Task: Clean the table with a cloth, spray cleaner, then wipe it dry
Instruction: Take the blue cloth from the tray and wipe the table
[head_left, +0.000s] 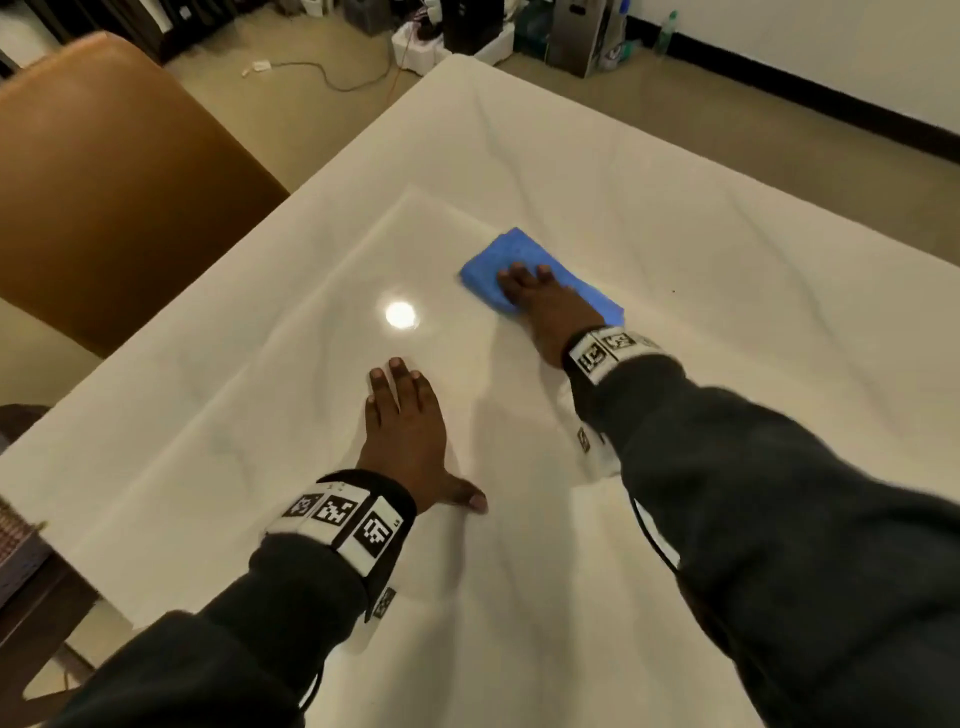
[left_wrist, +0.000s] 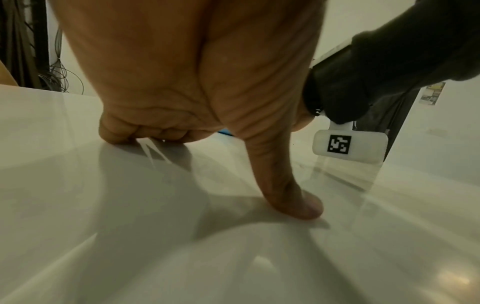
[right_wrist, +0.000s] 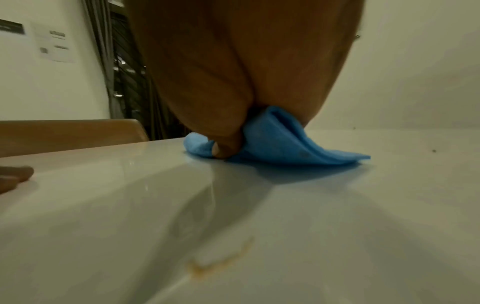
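Note:
A folded blue cloth (head_left: 514, 249) lies on the glossy white table (head_left: 675, 208), a little past the middle. My right hand (head_left: 540, 306) lies on top of it with its fingers stretched forward. In the right wrist view the thumb (right_wrist: 226, 148) is tucked into a fold of the cloth (right_wrist: 285, 144), which bunches up into the palm. My left hand (head_left: 405, 415) rests flat on the bare tabletop nearer to me, thumb spread to the right, holding nothing; the left wrist view shows its thumb (left_wrist: 298, 201) on the surface. No spray cleaner is in view.
A brown chair (head_left: 114, 182) stands against the table's left edge. A yellowish smear (right_wrist: 221, 265) marks the tabletop near my right wrist, and small dark specks (right_wrist: 434, 150) lie right of the cloth. Boxes, cables and a green bottle (head_left: 665, 31) sit on the floor beyond the far corner.

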